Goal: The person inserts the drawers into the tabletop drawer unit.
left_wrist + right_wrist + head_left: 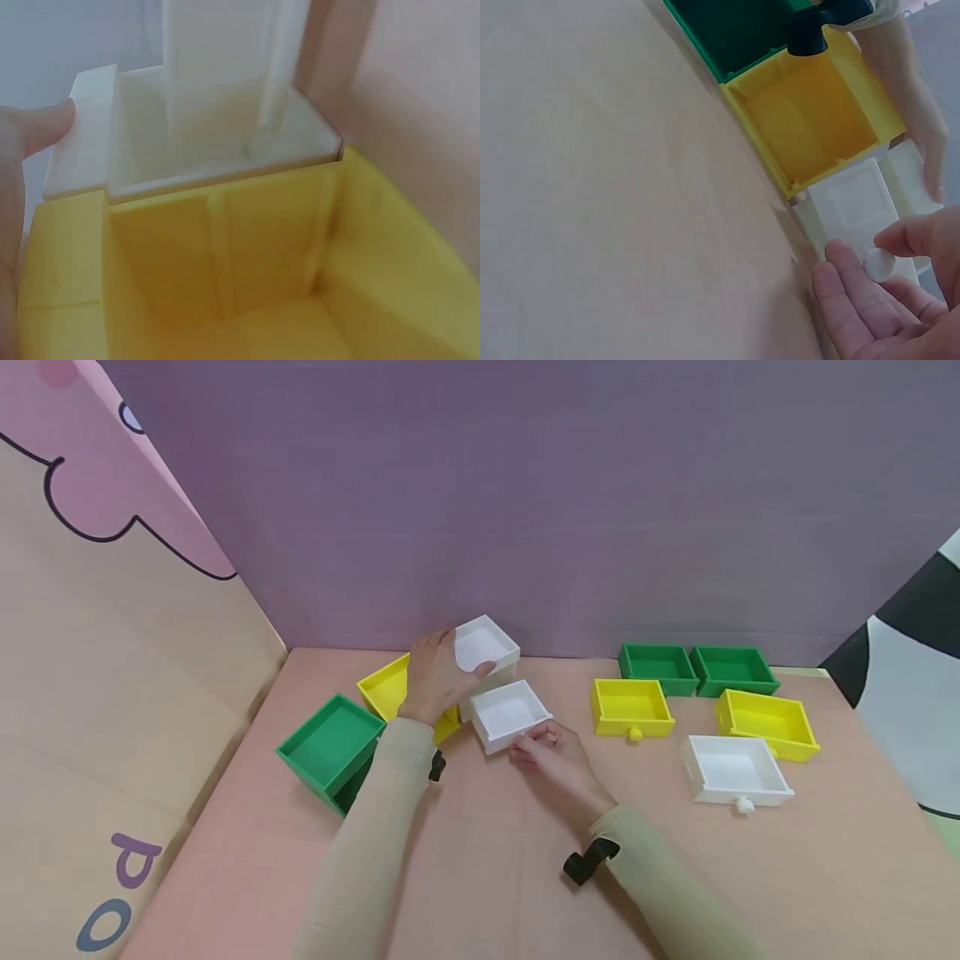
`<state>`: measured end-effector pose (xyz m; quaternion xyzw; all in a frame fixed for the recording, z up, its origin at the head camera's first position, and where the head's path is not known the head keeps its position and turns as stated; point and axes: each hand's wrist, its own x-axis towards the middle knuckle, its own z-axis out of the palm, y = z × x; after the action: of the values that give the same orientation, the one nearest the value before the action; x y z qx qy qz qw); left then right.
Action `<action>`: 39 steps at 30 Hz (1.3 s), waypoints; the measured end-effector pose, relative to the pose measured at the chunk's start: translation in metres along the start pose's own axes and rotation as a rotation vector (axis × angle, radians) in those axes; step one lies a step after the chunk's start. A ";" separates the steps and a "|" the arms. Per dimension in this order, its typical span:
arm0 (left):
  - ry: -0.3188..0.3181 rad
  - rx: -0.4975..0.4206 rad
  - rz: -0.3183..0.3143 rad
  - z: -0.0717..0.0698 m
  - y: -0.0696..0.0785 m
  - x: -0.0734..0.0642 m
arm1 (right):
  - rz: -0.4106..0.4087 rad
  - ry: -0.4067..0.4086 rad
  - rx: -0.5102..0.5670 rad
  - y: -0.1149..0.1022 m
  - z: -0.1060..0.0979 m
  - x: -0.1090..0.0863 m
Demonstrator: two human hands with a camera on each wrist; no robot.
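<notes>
Toward the left of the table stands a white drawer case (486,645). My left hand (437,677) grips its upper left corner, the thumb lying over the top edge; the other fingertips are hidden. A white drawer (511,713) tilts at the case's open front, its inner end inside the opening in the left wrist view. My right hand (555,766) pinches this drawer's round knob (880,265) between thumb and fingers. Beneath my left wrist stands a yellow case (225,262), touching the white one, with a green case (332,737) beside it.
On the right lie two green drawers (658,670), two yellow drawers (632,707) and another white drawer (737,770) with its knob toward me. A purple cloth wall (562,510) rises behind the table. The left forearm passes in front of the green case.
</notes>
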<state>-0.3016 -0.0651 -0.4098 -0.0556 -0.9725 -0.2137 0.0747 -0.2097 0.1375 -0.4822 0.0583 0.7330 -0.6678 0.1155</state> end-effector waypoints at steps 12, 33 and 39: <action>0.007 -0.014 -0.002 0.001 -0.004 -0.002 | 0.021 0.004 -0.024 0.003 0.011 0.021; 0.015 -0.011 0.015 0.002 -0.002 -0.001 | 0.030 -0.028 -0.093 -0.003 -0.002 0.024; 0.029 -0.016 0.013 0.005 0.000 -0.001 | 0.020 -0.047 -0.130 -0.003 -0.006 0.022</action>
<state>-0.3015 -0.0631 -0.4150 -0.0594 -0.9691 -0.2220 0.0896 -0.2324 0.1414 -0.4848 0.0421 0.7712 -0.6190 0.1429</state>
